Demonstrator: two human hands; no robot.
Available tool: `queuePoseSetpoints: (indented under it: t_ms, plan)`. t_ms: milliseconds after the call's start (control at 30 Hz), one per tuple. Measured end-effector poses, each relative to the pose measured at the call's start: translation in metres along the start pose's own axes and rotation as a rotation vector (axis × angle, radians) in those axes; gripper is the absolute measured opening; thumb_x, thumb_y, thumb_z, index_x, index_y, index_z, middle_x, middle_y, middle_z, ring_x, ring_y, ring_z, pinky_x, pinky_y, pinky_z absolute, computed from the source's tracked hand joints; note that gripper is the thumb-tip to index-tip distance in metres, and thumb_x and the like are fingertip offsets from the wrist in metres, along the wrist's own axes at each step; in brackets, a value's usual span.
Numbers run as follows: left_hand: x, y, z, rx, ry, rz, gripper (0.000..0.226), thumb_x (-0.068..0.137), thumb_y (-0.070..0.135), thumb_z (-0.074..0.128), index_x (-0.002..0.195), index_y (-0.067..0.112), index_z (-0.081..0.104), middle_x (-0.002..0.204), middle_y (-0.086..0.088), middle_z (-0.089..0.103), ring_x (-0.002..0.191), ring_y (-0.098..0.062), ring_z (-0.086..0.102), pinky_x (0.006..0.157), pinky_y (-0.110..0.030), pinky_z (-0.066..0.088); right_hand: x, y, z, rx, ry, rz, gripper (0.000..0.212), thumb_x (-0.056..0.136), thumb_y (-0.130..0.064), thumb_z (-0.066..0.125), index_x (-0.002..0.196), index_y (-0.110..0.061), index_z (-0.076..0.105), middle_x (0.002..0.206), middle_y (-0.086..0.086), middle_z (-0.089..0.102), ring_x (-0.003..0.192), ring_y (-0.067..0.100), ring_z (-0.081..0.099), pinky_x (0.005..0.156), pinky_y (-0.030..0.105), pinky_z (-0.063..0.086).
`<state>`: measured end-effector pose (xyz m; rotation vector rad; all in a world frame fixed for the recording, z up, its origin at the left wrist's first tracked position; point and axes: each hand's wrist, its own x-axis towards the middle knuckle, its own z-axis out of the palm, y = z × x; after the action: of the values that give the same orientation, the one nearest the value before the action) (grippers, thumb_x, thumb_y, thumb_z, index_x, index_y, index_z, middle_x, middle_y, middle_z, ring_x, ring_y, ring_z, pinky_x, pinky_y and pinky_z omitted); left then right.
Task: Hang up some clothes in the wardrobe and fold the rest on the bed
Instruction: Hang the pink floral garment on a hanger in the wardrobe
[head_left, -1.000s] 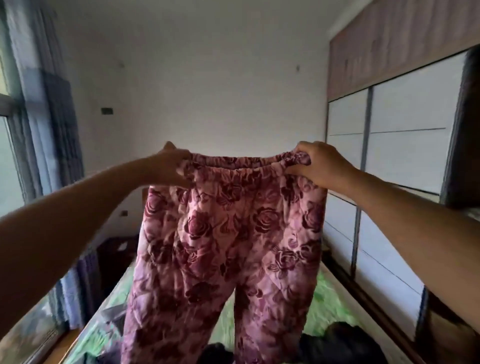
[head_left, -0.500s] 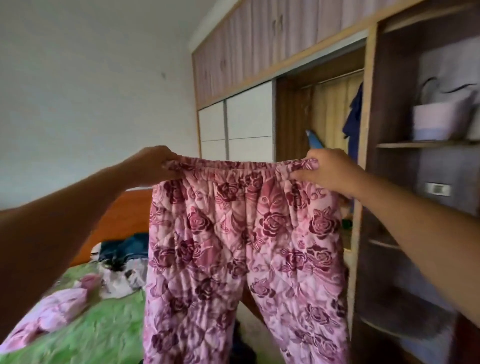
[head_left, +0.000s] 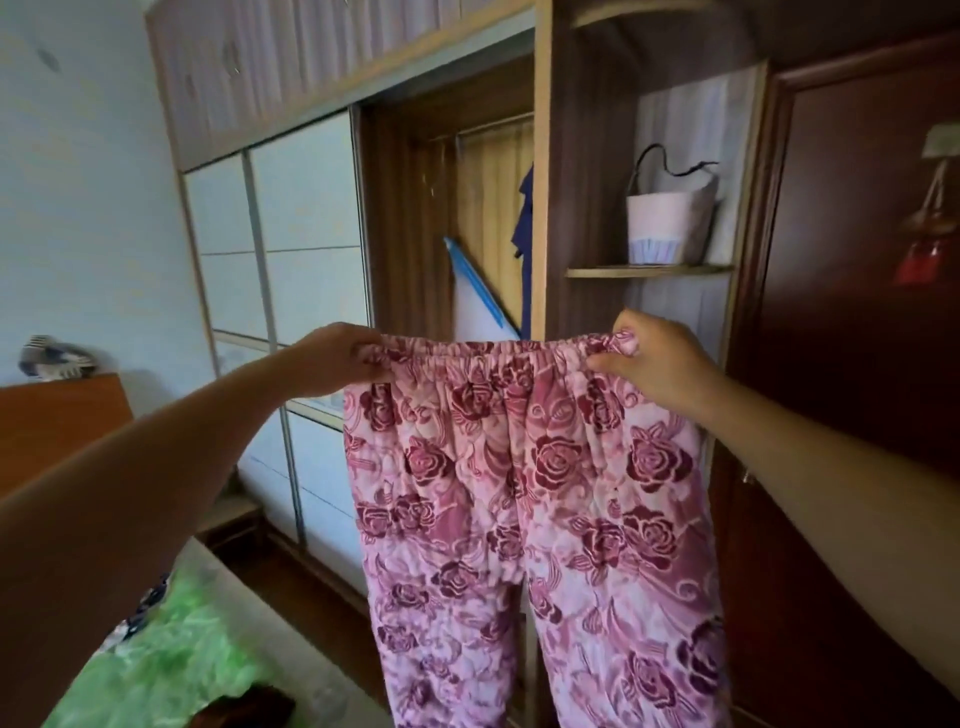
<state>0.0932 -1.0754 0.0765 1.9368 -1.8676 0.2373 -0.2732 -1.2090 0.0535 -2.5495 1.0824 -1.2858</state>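
Observation:
Pink quilted trousers (head_left: 524, 493) with a dark rose print hang spread out in front of me by their elastic waistband. My left hand (head_left: 340, 361) pinches the waistband's left end and my right hand (head_left: 657, 358) pinches its right end. Both legs dangle down past the bottom of the view. Behind them stands the wardrobe (head_left: 540, 208), its sliding door pushed aside so the hanging bay shows, with a dark blue garment (head_left: 524, 218) on the rail. The bed (head_left: 150, 660) with a green cover lies at the lower left.
White sliding panels (head_left: 275, 249) close the wardrobe's left part. A pale bucket-shaped bag (head_left: 667, 218) sits on an open shelf to the right. A blue-edged white board (head_left: 480, 306) leans inside the bay. A dark wooden door (head_left: 857, 312) is at far right, an orange headboard (head_left: 57, 421) at left.
The view has swung right from the bed and wall to the open wardrobe. Both hands keep the same hold on the waistband, and the trousers stay spread between them.

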Motion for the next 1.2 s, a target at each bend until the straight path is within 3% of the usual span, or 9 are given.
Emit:
queuePoseSetpoints:
  t_ms: [100, 200, 367, 500, 667, 767, 900, 967, 1200]
  plan:
    - [0.057, -0.009, 0.039, -0.081, -0.009, 0.018, 0.028, 0.083, 0.032, 0.078, 0.104, 0.016, 0.07, 0.089, -0.001, 0.068, 0.084, -0.023, 0.066, 0.078, -0.035, 0.055, 0.031, 0.036, 0.022, -0.045, 0.007, 0.015, 0.033, 0.083, -0.034, 0.08, 0.088, -0.015, 0.053, 0.067, -0.005, 0.053, 0.069, 0.022, 0.056, 0.064, 0.036, 0.044]
    - [0.113, -0.025, 0.068, -0.18, -0.031, 0.019, 0.019, 0.083, 0.033, 0.078, 0.095, 0.024, 0.067, 0.082, 0.007, 0.068, 0.076, -0.015, 0.068, 0.066, -0.027, 0.055, 0.067, 0.068, 0.048, -0.057, 0.033, 0.039, 0.032, 0.082, -0.033, 0.081, 0.086, -0.017, 0.053, 0.066, -0.005, 0.053, 0.066, 0.021, 0.055, 0.06, 0.033, 0.041]
    - [0.18, -0.046, 0.104, -0.268, -0.068, 0.003, 0.013, 0.084, 0.036, 0.077, 0.091, 0.03, 0.068, 0.085, 0.003, 0.074, 0.075, -0.008, 0.072, 0.065, -0.025, 0.061, 0.118, 0.103, 0.104, 0.046, 0.009, 0.075, 0.033, 0.084, -0.031, 0.08, 0.076, -0.023, 0.048, 0.06, -0.004, 0.054, 0.052, 0.011, 0.052, 0.052, 0.029, 0.04]
    - [0.216, -0.067, 0.119, -0.238, -0.057, -0.032, 0.014, 0.084, 0.036, 0.077, 0.091, 0.029, 0.067, 0.087, 0.002, 0.072, 0.081, -0.016, 0.072, 0.07, -0.033, 0.061, 0.15, 0.124, 0.14, 0.079, -0.028, 0.097, 0.029, 0.085, -0.032, 0.078, 0.081, -0.019, 0.052, 0.066, -0.002, 0.061, 0.06, 0.012, 0.059, 0.056, 0.029, 0.043]
    - [0.247, -0.093, 0.123, -0.2, 0.008, -0.108, 0.029, 0.084, 0.033, 0.077, 0.101, 0.011, 0.07, 0.089, -0.007, 0.072, 0.085, -0.024, 0.071, 0.081, -0.046, 0.061, 0.192, 0.125, 0.185, 0.197, -0.072, 0.052, 0.021, 0.09, -0.025, 0.074, 0.09, -0.015, 0.055, 0.078, -0.002, 0.064, 0.07, 0.011, 0.061, 0.057, 0.023, 0.045]
    - [0.261, -0.109, 0.123, -0.206, 0.052, -0.175, 0.024, 0.084, 0.031, 0.078, 0.099, 0.014, 0.07, 0.089, -0.006, 0.072, 0.084, -0.023, 0.071, 0.078, -0.043, 0.062, 0.225, 0.127, 0.212, 0.233, -0.066, -0.003, 0.026, 0.089, -0.024, 0.075, 0.091, -0.01, 0.053, 0.082, 0.011, 0.063, 0.074, 0.024, 0.062, 0.06, 0.029, 0.045]
    - [0.28, -0.126, 0.121, -0.109, 0.106, -0.24, 0.017, 0.082, 0.036, 0.079, 0.081, 0.025, 0.065, 0.077, 0.0, 0.069, 0.074, -0.018, 0.07, 0.061, -0.028, 0.055, 0.272, 0.134, 0.239, 0.155, -0.053, -0.062, 0.028, 0.086, -0.024, 0.076, 0.084, -0.014, 0.05, 0.077, 0.01, 0.06, 0.072, 0.03, 0.061, 0.064, 0.043, 0.051]
    - [0.288, -0.13, 0.123, -0.061, 0.153, -0.285, 0.021, 0.081, 0.039, 0.079, 0.079, 0.026, 0.063, 0.075, 0.001, 0.066, 0.071, -0.016, 0.067, 0.058, -0.024, 0.048, 0.294, 0.135, 0.25, 0.082, -0.033, -0.087, 0.027, 0.088, -0.024, 0.072, 0.084, -0.014, 0.048, 0.079, 0.01, 0.059, 0.074, 0.031, 0.059, 0.06, 0.037, 0.044]
    - [0.313, -0.144, 0.136, 0.0, 0.302, -0.438, 0.025, 0.081, 0.039, 0.079, 0.084, 0.017, 0.066, 0.077, 0.0, 0.064, 0.077, -0.02, 0.062, 0.067, -0.031, 0.052, 0.347, 0.137, 0.287, 0.059, -0.022, -0.063, 0.024, 0.092, -0.02, 0.065, 0.086, -0.018, 0.042, 0.095, 0.011, 0.057, 0.083, 0.03, 0.059, 0.058, 0.028, 0.032]
